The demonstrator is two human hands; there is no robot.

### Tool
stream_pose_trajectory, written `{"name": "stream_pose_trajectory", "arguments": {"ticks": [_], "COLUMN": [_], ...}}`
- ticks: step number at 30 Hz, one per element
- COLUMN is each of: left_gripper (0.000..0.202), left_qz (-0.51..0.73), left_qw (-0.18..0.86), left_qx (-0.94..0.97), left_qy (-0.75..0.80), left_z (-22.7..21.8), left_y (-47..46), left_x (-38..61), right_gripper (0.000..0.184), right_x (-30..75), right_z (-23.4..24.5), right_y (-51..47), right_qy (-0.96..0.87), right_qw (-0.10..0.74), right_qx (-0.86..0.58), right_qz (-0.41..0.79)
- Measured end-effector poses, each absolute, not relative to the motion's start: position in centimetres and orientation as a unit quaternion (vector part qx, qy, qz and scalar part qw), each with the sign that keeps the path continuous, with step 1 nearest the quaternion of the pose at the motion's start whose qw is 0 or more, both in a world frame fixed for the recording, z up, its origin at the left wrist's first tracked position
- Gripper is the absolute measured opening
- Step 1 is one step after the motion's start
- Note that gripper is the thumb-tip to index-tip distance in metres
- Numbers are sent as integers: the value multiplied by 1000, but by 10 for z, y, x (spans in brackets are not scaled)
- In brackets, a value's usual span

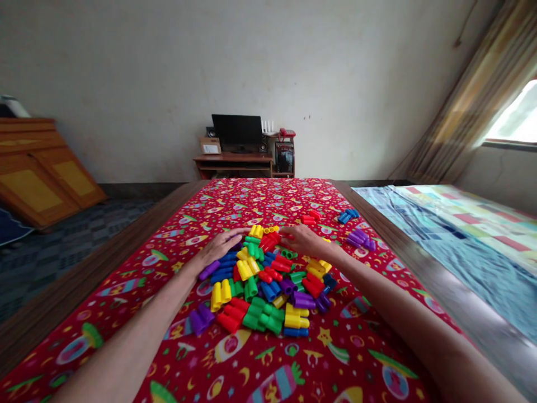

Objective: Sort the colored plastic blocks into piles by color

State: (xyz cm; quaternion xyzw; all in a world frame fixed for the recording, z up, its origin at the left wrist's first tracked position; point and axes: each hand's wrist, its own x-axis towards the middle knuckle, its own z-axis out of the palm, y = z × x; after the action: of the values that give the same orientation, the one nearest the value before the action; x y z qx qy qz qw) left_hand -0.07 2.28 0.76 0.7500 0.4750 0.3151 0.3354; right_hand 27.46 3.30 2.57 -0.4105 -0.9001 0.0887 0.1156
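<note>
A heap of plastic building blocks shaped like joined tubes, in red, yellow, green, blue and purple, lies between my hands. My left hand (220, 246) rests at the heap's far left side, its fingers stretched toward a yellow block (256, 231). Across from it, my right hand (305, 240) is at the far right side, fingers apart and reaching in beside red blocks (269, 242). Whether its fingertips touch a block is hard to see. Nearer to me are green blocks (263, 315), a purple block (202, 319) and a yellow block (296, 317).
A red patterned cloth (268, 196) covers the table. To the right lie separate groups of purple blocks (361, 239), blue blocks (348, 216) and red blocks (311, 218). Beyond stands a desk (235, 159) with a monitor (237, 130). A bed (453, 246) adjoins the right side.
</note>
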Motion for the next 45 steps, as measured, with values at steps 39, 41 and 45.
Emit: {"name": "stream_pose_trajectory", "arguments": {"ticks": [39,41,45], "left_gripper": [62,62,65], "left_qz": [332,335,338], "left_qw": [281,281,283], "left_qx": [747,748,746], "left_qy": [502,500,500], "left_z": [2,2,1], "left_y": [26,26,26], "left_x": [-8,-8,-8], "right_gripper": [26,33,31], "right_x": [286,276,271], "right_z": [86,82,74], "right_y": [39,27,23], "right_qy": [-914,-923,-930], "right_qw": [-12,-62,-72], "right_qx": [-368,-337,-329], "right_qz": [172,172,149]}}
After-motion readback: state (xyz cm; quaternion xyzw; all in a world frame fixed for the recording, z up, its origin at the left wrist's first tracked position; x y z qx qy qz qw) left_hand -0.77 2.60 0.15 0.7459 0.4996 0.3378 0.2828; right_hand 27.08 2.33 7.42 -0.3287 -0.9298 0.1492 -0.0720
